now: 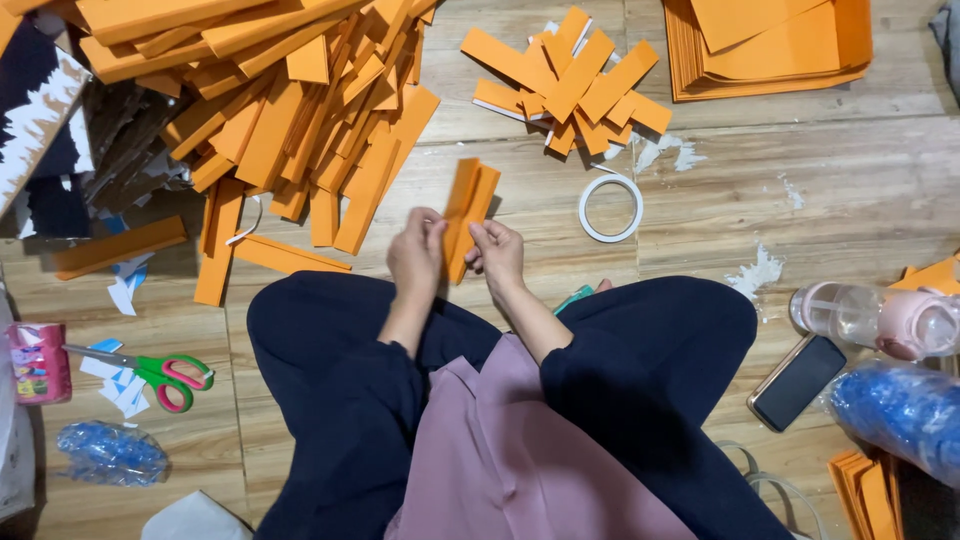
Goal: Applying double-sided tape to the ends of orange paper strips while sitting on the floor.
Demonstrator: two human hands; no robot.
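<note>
The person sat cross-legged on the wooden floor (pixel 860 190), dark trousers and a mauve garment filling the near edge of the view. Just above the knees, both hands met on one folded orange paper strip (pixel 467 212). The left hand (pixel 415 256) had its fingers pressed together against the strip's left edge near its lower end, thumb hidden behind the paper; the right hand (pixel 496 252) pinched the lower right edge between thumb and curled fingers. The strip stood nearly upright, tilted slightly to the right, its upper half rising free above the fingertips (only the bottom part was covered by them).

Left of the knee lay green-and-pink scissors (pixel 160 372) among white and blue scraps; right of the other knee lay a dark phone (pixel 797 381) and a pink-capped clear bottle (pixel 880 318).

Further out, a ring of white tape (pixel 610 207) lay flat just right of the strip. Beyond it sat a small heap of short orange pieces (pixel 572 82), a large heap of long orange strips (pixel 300 110) at upper left, and a stack of orange sheets (pixel 770 45) at upper right.
</note>
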